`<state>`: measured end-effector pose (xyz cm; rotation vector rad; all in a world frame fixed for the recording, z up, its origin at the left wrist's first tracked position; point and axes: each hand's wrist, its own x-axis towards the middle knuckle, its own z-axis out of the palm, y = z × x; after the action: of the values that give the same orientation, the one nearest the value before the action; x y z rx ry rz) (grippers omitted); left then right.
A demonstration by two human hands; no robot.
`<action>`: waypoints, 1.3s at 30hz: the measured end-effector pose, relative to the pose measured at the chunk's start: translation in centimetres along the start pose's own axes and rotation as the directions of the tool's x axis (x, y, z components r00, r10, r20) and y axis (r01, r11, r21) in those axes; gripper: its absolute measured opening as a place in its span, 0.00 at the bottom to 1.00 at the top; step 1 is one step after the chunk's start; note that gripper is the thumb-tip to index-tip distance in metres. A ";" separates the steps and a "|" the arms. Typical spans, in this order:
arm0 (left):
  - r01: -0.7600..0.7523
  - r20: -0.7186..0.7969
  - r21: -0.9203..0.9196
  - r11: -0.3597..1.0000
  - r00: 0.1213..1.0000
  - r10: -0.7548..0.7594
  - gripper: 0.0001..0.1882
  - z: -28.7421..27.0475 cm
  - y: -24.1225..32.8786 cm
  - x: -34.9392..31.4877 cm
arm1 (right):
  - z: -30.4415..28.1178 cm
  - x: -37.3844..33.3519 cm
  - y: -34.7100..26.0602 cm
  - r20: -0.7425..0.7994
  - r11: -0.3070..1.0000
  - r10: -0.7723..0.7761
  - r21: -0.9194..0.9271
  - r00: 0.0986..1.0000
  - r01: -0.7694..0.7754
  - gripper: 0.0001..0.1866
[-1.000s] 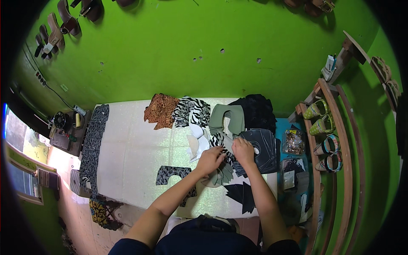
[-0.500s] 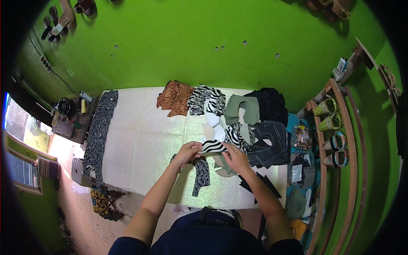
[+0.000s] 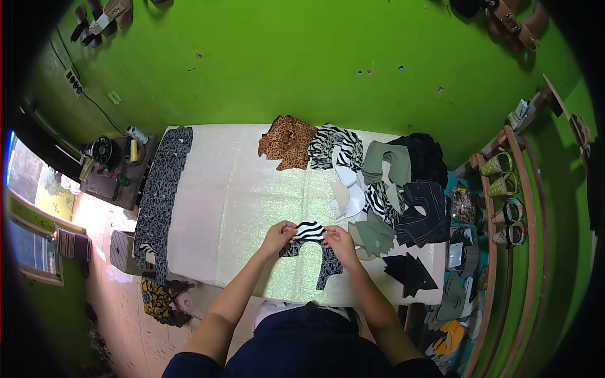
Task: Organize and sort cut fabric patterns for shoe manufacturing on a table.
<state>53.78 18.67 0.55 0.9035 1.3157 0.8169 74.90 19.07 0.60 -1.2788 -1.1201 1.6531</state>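
Note:
Between my two hands is a zebra-striped fabric piece (image 3: pixel 309 232), black and white and slightly curved. My left hand (image 3: pixel 279 237) pinches its left end, and my right hand (image 3: pixel 339 243) pinches the right end. Just below it on the table lies a U-shaped cut piece of dark patterned fabric (image 3: pixel 329 269), partly covered by the striped piece and my hands. To the right of my right hand are green cut pieces (image 3: pixel 376 233), with black pointed pieces (image 3: pixel 411 274) beyond them.
On the pale table (image 3: pixel 220 208), stacks of leopard-print (image 3: pixel 288 140), zebra-print (image 3: pixel 334 142), green (image 3: pixel 391 159) and black (image 3: pixel 421 214) cut pieces line the back and right. Dark patterned fabric (image 3: pixel 161 195) hangs over the left end. A wooden rack (image 3: pixel 513 252) with shoes stands right.
Both hands have brought the zebra-striped piece away from the back-right stacks, over the dark U-shaped piece. The view has shifted leftward.

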 end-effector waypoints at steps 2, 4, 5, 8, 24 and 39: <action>-0.002 0.027 0.034 0.999 1.000 0.001 0.12 -0.2 -0.5 0.1 | -0.1 0.2 1.0 -0.031 1.000 0.003 0.000 1.000 -0.003 0.11; -0.013 0.048 0.037 0.999 0.999 0.012 0.12 -0.7 -1.3 0.0 | 0.0 0.1 1.5 -0.063 0.999 0.009 -0.052 0.998 -0.012 0.11; -0.025 0.048 0.081 0.996 0.999 0.021 0.13 -0.9 -1.8 0.1 | 0.1 0.0 1.8 -0.088 0.994 0.013 -0.106 0.996 -0.022 0.11; -0.067 0.048 0.261 0.963 0.997 0.056 0.13 -0.1 -1.0 0.0 | -0.2 -0.3 3.5 -0.193 0.949 -0.067 -0.315 0.979 0.003 0.12; -0.257 0.062 0.607 0.752 0.959 0.277 0.08 0.0 -1.2 -0.7 | 2.6 -1.4 4.2 -0.319 0.696 -0.344 -0.718 0.883 0.012 0.10; -0.348 0.119 0.598 0.722 0.930 0.349 0.08 0.1 -1.6 -0.7 | 3.2 -1.8 4.2 -0.357 0.681 -0.337 -0.732 0.871 -0.037 0.08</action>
<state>53.85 17.35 -0.54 1.7154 1.4598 0.6705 71.96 15.41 -2.40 -1.8783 -1.5743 0.6634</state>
